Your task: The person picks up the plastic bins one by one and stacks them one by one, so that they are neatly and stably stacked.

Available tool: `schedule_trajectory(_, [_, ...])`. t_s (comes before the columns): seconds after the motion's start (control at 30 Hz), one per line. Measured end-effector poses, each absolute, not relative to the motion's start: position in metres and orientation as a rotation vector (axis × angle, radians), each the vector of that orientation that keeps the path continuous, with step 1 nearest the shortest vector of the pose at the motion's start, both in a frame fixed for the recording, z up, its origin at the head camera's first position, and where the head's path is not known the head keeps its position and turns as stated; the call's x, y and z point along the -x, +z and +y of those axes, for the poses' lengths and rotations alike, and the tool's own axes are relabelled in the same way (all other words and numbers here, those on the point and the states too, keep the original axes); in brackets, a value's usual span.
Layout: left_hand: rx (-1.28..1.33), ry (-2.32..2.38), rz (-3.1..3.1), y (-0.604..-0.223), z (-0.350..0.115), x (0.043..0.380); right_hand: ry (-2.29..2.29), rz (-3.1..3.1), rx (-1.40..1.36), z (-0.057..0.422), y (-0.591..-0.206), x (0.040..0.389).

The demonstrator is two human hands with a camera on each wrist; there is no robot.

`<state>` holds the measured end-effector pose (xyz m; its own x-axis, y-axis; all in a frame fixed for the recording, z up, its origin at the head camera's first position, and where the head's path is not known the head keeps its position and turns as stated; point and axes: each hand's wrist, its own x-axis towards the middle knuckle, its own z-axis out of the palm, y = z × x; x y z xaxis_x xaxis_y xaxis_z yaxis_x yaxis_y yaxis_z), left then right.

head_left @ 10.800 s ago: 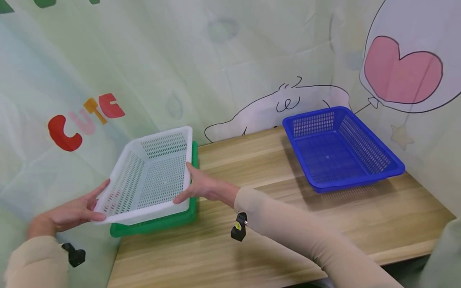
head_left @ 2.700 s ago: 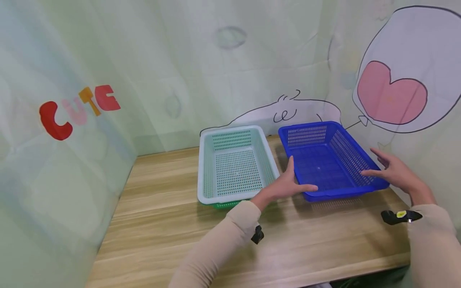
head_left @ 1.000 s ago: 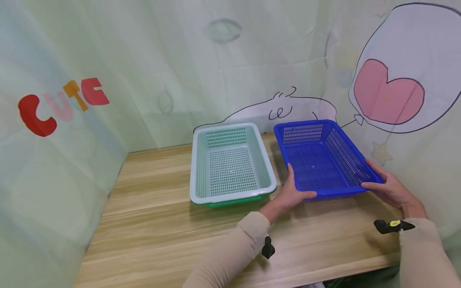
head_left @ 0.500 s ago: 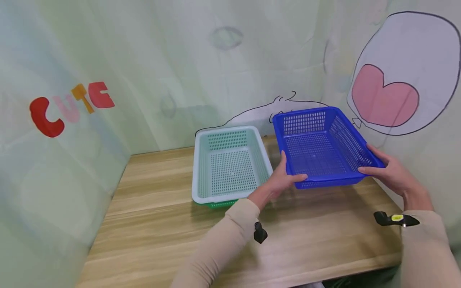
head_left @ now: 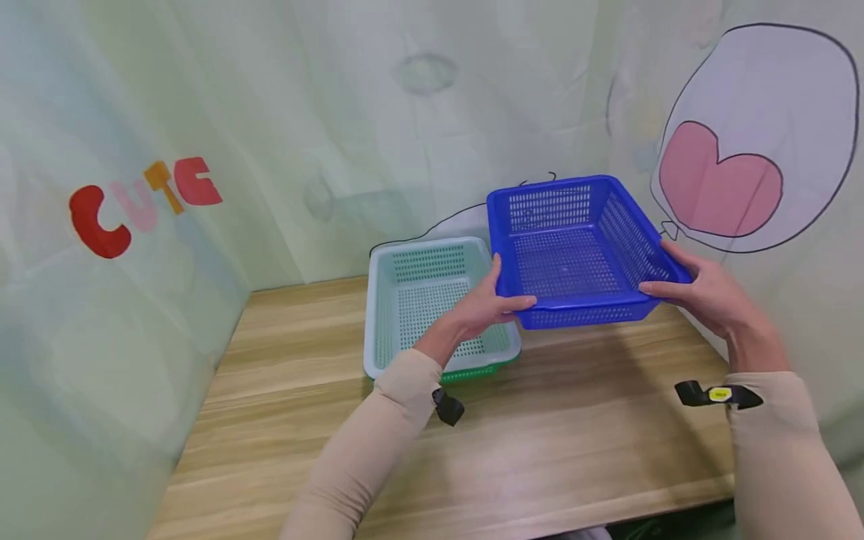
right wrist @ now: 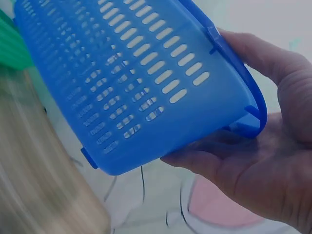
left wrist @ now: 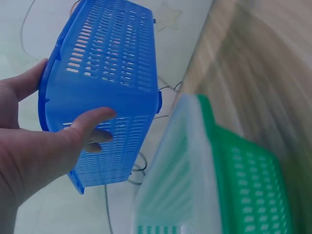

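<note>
A blue slotted plastic basket is held up above the table, tilted a little. My left hand grips its near left corner, and in the left wrist view the fingers and thumb lie around that corner. My right hand holds the near right corner; the right wrist view shows the hand wrapped over the rim. Below and to the left, a white basket sits nested in a green basket on the table. The left hand and the blue basket hide part of the white one.
The wooden table runs up to a printed cloth backdrop at the back and on both sides. Its front edge shows at the bottom of the head view.
Both hands took hold of the blue basket, lifted it off the table and moved it left toward the stacked baskets. Earlier, the white-and-green stack moved from the left side to the middle.
</note>
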<state>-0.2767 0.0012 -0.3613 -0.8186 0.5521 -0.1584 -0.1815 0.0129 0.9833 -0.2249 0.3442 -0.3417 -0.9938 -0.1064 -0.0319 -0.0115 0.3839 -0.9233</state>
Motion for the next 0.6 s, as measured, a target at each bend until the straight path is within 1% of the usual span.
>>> schedule_trajectory(0.2, [-0.468, 1.853, 1.769, -0.359, 0.0051, 0.2821, -1.645, 2.58, 0.07, 0.3483, -0.3378, 0.221])
schedule_trajectory(0.6, [-0.487, 1.854, 1.76, -0.3648, -0.0015, 0.2817, -1.758, 2.502, 0.224, 0.3493, -0.3458, 0.2286])
